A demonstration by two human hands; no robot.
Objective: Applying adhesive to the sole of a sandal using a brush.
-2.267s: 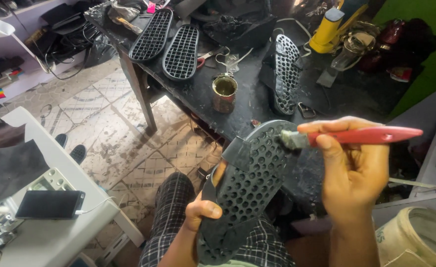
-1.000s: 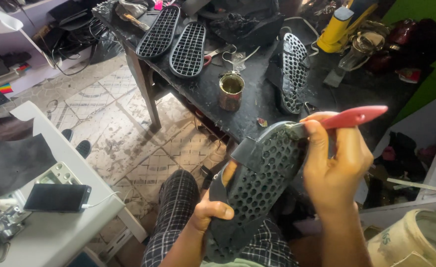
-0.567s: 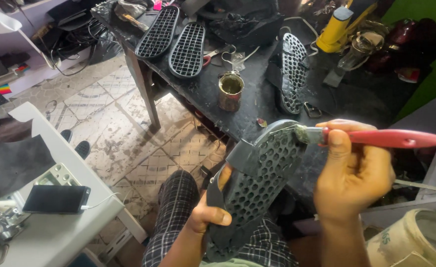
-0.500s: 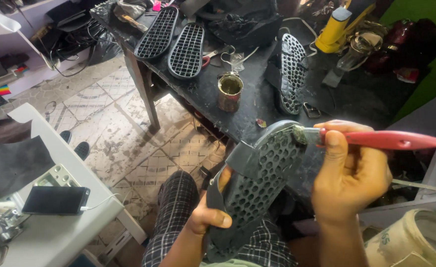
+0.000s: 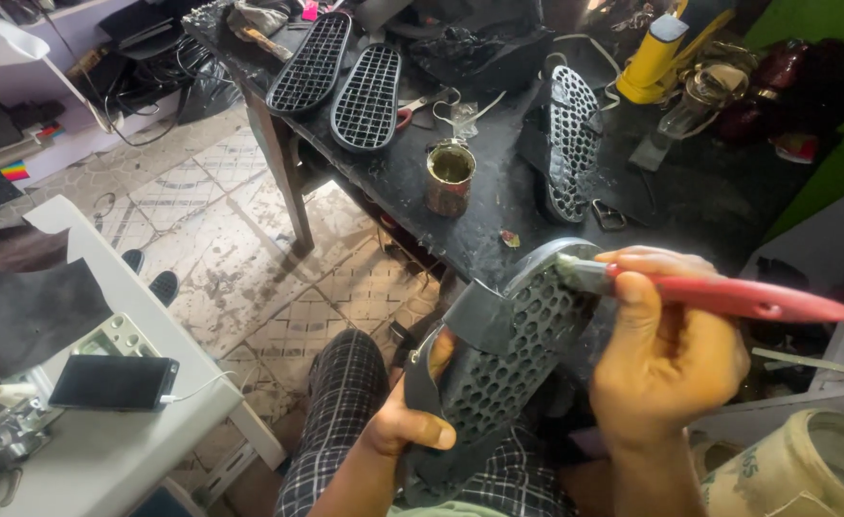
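My left hand (image 5: 405, 421) grips a dark grey shoe sole (image 5: 499, 369) with a honeycomb tread, held tilted over my lap with the tread facing up. My right hand (image 5: 666, 359) holds a red-handled brush (image 5: 728, 297) level, its bristle tip touching the sole's upper end. A small open tin (image 5: 450, 178) of glue stands on the black worktable (image 5: 393, 187) ahead.
Two grid soles (image 5: 338, 81) lie at the table's far left and another honeycomb sole (image 5: 572, 144) at its middle. A yellow bottle (image 5: 650, 59) stands at the back. A phone (image 5: 113, 382) rests on the white stand to my left. A sack (image 5: 805, 474) sits at lower right.
The brush has swept across the sole's upper end, from tilted up to lying level with the handle pointing right. The sole has stayed in my left hand.
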